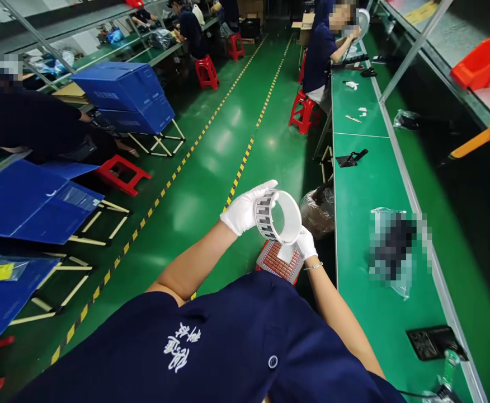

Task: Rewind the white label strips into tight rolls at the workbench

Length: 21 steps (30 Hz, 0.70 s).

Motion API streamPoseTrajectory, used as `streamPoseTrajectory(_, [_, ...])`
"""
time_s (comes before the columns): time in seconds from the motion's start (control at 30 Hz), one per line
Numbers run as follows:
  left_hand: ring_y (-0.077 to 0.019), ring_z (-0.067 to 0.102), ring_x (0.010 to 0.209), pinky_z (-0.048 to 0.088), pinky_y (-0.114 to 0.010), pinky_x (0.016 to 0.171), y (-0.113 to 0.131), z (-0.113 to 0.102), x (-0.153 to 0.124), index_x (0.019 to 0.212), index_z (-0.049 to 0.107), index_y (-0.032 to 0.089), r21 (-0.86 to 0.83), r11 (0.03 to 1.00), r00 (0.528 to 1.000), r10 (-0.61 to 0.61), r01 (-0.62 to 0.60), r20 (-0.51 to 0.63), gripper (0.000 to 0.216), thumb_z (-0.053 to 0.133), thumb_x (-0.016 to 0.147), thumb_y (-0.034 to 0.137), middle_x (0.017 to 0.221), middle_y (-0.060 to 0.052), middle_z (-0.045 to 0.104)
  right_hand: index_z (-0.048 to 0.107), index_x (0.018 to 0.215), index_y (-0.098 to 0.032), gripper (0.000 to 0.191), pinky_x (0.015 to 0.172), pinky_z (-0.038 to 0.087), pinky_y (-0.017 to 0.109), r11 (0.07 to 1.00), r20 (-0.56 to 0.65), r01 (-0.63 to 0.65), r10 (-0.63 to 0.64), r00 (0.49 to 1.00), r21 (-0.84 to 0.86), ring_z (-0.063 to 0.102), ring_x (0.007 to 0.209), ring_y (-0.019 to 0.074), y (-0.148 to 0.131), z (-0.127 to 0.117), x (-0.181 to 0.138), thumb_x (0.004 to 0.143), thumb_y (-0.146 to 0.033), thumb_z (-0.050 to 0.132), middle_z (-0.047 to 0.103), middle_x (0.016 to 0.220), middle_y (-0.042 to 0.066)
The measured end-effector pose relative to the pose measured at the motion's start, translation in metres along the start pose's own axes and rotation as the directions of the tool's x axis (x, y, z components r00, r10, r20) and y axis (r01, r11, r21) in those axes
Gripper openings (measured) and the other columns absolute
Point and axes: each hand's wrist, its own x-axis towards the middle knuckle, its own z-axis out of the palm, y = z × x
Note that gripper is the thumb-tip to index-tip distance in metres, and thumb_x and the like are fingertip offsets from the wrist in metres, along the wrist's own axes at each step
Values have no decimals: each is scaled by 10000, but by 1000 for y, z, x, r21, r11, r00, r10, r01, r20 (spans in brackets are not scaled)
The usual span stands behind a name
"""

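Observation:
Both my hands wear white gloves and hold a white roll of barcode labels in front of my chest, above the green floor. My left hand grips the roll's left side, fingers curled over its top. My right hand pinches the loose end of the label strip under the roll. Below the roll stands a red stool with a patterned seat. A clear bag holding a dark, blurred item lies on the green workbench to my right.
A black flat part and a black tray lie on the bench. A brown-wrapped bundle sits beside the bench. A person in dark blue sits ahead on a red stool. Blue crates and another person stand left.

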Motion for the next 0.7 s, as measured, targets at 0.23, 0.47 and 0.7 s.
streamPoseTrajectory(0.23, [-233, 792, 988, 605, -439, 992, 29, -49, 26, 1420, 591, 106, -220, 947, 971, 240, -233, 6, 384, 468, 1095, 271, 1099, -120, 798, 610, 1401, -175, 786, 659, 618, 363, 918, 334, -268, 165, 928, 293, 723, 713, 222, -19, -22, -43, 704, -451, 847, 751, 802, 10])
streamPoseTrajectory(0.47, [-290, 780, 1034, 543, -518, 1070, 5, -66, 61, 1349, 598, 158, -332, 906, 958, 203, -262, -202, 368, 581, 1051, 371, 1165, -156, 784, 814, 967, -203, 371, 816, 641, 344, 795, 541, -415, 133, 831, 442, 768, 896, 241, -32, -58, -71, 712, -456, 910, 808, 1028, 78])
streamPoseTrajectory(0.7, [-294, 772, 1030, 569, -533, 1024, -6, -73, 70, 1393, 553, 197, -344, 893, 921, 164, -290, -352, 365, 571, 1032, 253, 1183, -133, 760, 781, 1137, -292, 574, 1061, 599, 456, 675, 372, -367, 146, 917, 640, 739, 1154, 273, -11, -80, -66, 600, -338, 979, 784, 1208, 59])
